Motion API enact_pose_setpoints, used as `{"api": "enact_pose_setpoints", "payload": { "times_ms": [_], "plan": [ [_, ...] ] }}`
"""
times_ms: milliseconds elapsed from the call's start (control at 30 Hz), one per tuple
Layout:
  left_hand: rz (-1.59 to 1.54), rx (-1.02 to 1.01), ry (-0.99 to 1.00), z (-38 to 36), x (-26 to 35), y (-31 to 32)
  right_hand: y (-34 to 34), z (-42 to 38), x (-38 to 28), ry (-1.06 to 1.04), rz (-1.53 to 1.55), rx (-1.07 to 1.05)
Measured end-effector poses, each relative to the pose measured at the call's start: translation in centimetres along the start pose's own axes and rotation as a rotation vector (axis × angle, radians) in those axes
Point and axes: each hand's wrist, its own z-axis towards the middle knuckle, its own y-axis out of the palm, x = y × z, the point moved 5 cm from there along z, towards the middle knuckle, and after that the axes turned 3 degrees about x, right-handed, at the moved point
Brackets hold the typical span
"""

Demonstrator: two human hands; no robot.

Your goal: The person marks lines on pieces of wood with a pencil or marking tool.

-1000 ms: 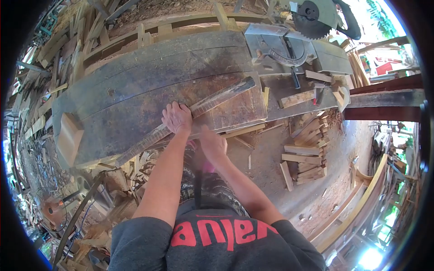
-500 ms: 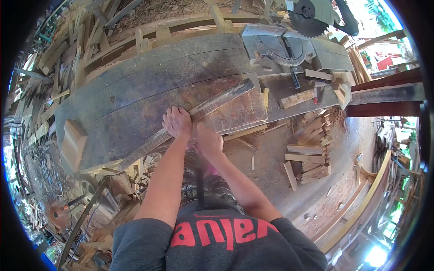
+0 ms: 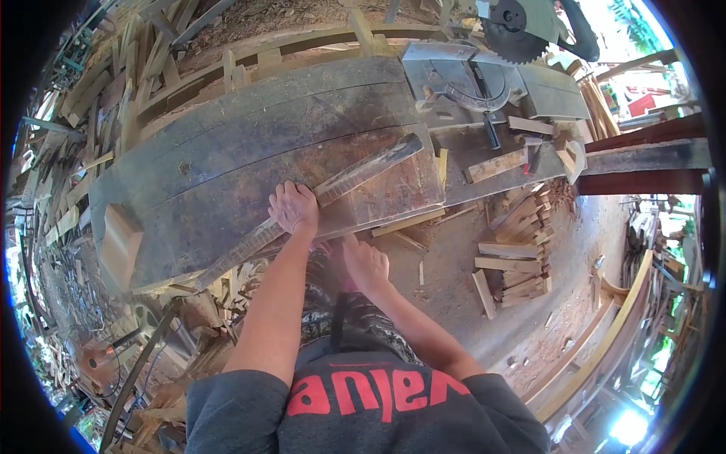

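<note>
A long, narrow, weathered strip of wood with ruler-like cross marks lies slantwise on the worn workbench. My left hand presses down on it near its middle, fingers curled over it. Just off the bench's near edge, my right hand is in front of my legs. Its fingers are drawn together, and whatever may be in them is hidden. A blurred pinkish patch shows beside this hand; I cannot make out what it is.
A cut wooden block stands at the bench's left end. At the back right is a mitre saw with an exposed toothed blade. Offcuts are piled on the floor to the right. Boards and scrap lie along the left.
My right hand has moved down and slightly right, away from the strip and off the bench edge. My left hand stays on the strip. The view has shifted slightly.
</note>
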Motion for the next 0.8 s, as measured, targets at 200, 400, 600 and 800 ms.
{"api": "enact_pose_setpoints", "payload": {
  "times_ms": [200, 400, 600, 800],
  "plan": [
    [0.009, -0.003, 0.02, -0.2, -0.1, -0.3, 1.0, 4.4, -2.5, -0.079, 0.029, 0.06],
    [0.017, -0.017, 0.004, -0.3, -0.3, 0.1, -0.8, -1.1, -0.3, -0.031, -0.033, 0.033],
    [0.002, 0.005, 0.022, 0.0, -0.3, -0.1, 0.9, 3.9, -2.1, -0.099, 0.06, 0.13],
    [0.006, -0.005, 0.013, -0.4, -0.5, -0.1, -0.8, -0.7, -0.6, -0.027, -0.005, 0.004]
  ]
}}
